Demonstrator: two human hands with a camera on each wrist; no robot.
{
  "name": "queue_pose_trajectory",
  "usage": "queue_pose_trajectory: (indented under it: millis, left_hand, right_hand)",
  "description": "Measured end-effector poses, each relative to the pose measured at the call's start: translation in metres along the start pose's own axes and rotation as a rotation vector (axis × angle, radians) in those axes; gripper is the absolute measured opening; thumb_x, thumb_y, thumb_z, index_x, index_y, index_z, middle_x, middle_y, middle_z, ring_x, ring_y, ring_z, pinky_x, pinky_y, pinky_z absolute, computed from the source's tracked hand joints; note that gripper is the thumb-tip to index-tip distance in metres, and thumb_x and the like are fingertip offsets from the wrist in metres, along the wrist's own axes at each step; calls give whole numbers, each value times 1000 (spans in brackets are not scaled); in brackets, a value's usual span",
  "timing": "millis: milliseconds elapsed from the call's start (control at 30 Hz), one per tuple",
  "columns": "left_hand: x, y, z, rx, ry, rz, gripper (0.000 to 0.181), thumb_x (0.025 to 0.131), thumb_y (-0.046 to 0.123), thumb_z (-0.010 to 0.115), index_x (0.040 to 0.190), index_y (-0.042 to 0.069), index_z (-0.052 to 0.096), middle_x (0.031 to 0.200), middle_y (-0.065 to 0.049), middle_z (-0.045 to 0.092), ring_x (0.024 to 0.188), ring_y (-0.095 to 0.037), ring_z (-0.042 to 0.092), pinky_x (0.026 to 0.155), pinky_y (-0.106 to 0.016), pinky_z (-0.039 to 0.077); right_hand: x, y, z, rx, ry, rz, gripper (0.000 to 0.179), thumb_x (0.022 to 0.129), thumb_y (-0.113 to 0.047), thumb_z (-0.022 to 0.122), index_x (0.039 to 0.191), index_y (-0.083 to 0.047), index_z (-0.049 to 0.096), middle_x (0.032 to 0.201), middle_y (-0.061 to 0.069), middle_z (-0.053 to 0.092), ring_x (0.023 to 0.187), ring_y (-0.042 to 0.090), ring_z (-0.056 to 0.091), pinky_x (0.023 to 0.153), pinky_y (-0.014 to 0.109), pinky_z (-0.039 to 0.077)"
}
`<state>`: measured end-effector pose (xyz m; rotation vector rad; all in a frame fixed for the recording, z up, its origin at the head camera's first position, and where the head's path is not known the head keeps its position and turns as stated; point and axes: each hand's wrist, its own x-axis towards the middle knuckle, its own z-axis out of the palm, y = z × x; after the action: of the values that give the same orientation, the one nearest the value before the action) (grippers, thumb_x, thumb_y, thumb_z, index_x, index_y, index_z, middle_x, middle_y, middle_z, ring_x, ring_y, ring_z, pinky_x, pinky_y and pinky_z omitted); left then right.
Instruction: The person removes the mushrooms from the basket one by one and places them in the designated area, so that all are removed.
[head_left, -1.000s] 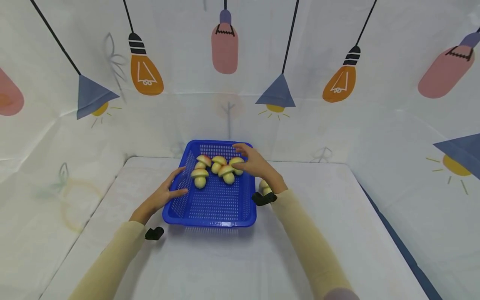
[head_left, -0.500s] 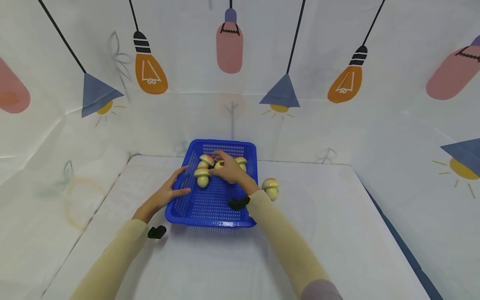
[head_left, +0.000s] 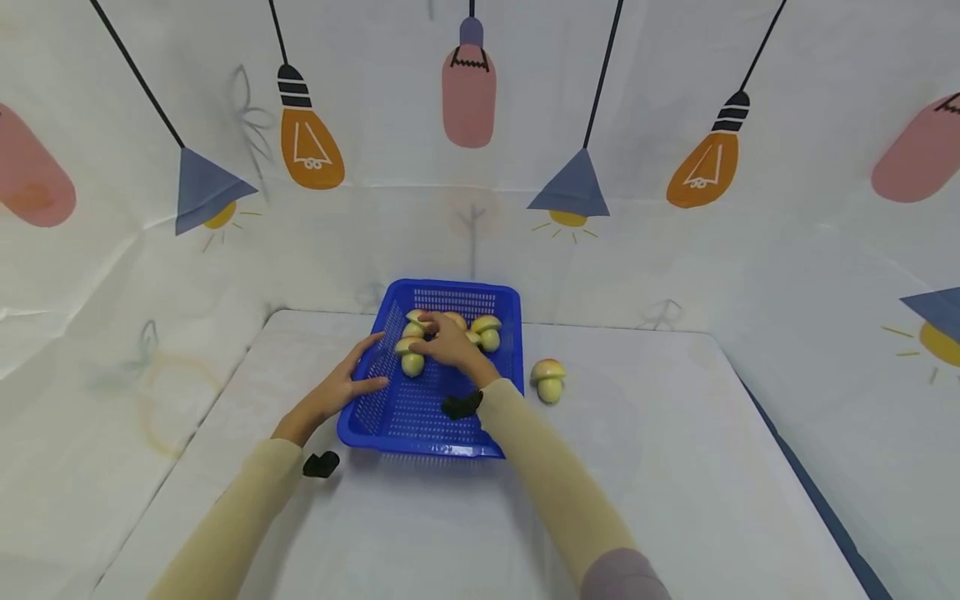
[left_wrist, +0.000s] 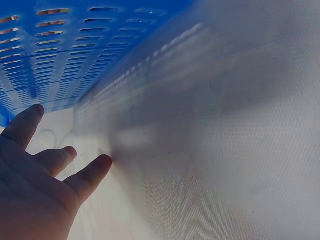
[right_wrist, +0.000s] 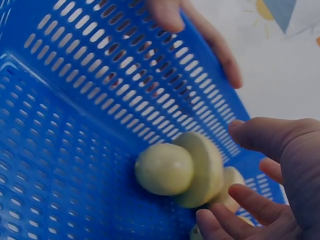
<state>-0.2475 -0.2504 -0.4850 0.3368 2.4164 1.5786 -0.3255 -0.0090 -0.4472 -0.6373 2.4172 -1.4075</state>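
Several pale yellow-green toy mushrooms with reddish caps lie in the back half of a blue plastic basket (head_left: pixel 450 450). My right hand (head_left: pixel 450 343) is inside it, over the mushrooms. In the right wrist view its thumb and fingers stand apart around a mushroom (right_wrist: pixel 165 169) at the left wall, with nothing pinched between them. My left hand (head_left: pixel 330 396) is at the basket's left rim, thumb and a fingertip reaching over it. The left wrist view shows other fingers (left_wrist: pixel 92 175) spread straight outside the perforated wall.
One more toy mushroom (head_left: pixel 550 381) stands on the white-covered table (head_left: pixel 637 467), right of the basket. A white sheet (head_left: pixel 405 225) printed with lamps and bulbs hangs behind and at the sides. Small black devices (head_left: pixel 321 465) sit at both wrists.
My right hand has moved left across the basket, from the right-hand mushrooms to the left-hand ones. The left hand stays at the rim. The head view has shifted slightly.
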Motion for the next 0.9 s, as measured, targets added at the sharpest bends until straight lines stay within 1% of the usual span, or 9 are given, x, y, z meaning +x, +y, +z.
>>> queue_pose_trajectory:
  millis: [133, 200, 267, 367, 467, 667, 800, 900]
  left_hand:
    - [0, -1, 1, 6, 4, -2, 83, 101, 28, 62, 166, 36, 10, 171, -21, 10, 146, -51, 35, 114, -69, 34]
    - [0, 0, 2, 5, 8, -4, 83, 101, 28, 61, 166, 36, 11, 171, -21, 12, 145, -50, 37, 114, -68, 35]
    - [-1, 0, 2, 1, 9, -3, 82, 101, 27, 61, 166, 35, 11, 170, -21, 14, 143, -49, 41, 112, -67, 38]
    - [-2, 1, 2, -6, 11, -8, 81, 102, 25, 61, 165, 36, 11, 169, -21, 18, 140, -47, 46, 111, -64, 41]
    - [-2, 2, 2, -8, 6, -5, 81, 102, 23, 60, 165, 36, 11, 169, -22, 19, 138, -46, 47, 111, -62, 42]
    - [-3, 3, 2, -2, 13, -9, 80, 102, 25, 61, 165, 38, 12, 170, -20, 16, 142, -48, 43, 113, -66, 37]
    - [-2, 2, 2, 13, 10, -6, 81, 103, 25, 60, 165, 38, 11, 170, -21, 16, 142, -48, 43, 112, -66, 38]
    - [-1, 1, 2, 7, 10, -7, 80, 103, 24, 60, 165, 38, 12, 170, -21, 17, 142, -48, 43, 113, -66, 37]
  right_hand:
    - [2, 4, 7, -67, -15, 3, 62, 95, -18, 73, 150, -1, 47, 148, 23, 54, 140, 37, 51, 114, 49, 44]
    - [3, 5, 9, -107, -22, 4, 58, 95, -17, 73, 147, -1, 51, 146, 21, 57, 139, 35, 52, 113, 47, 44]
    - [4, 5, 11, -124, -32, 6, 55, 95, -15, 73, 144, 0, 53, 145, 20, 58, 138, 34, 53, 113, 46, 45]
    - [6, 8, 13, -142, -49, 9, 52, 95, -15, 73, 142, 0, 56, 144, 17, 60, 135, 33, 56, 112, 43, 46]
    - [7, 11, 15, -148, -63, 22, 50, 94, -16, 73, 139, -1, 58, 140, 17, 63, 132, 32, 58, 109, 42, 48]
    - [8, 15, 16, -165, -56, 29, 47, 94, -18, 73, 137, -3, 60, 137, 16, 64, 130, 31, 59, 107, 43, 50]
    - [7, 15, 17, -179, -53, 16, 46, 94, -17, 73, 137, -4, 60, 136, 16, 64, 128, 32, 60, 106, 43, 50]
    - [6, 15, 18, -196, -53, 6, 46, 95, -17, 73, 137, -3, 60, 136, 16, 64, 129, 32, 59, 106, 44, 50]
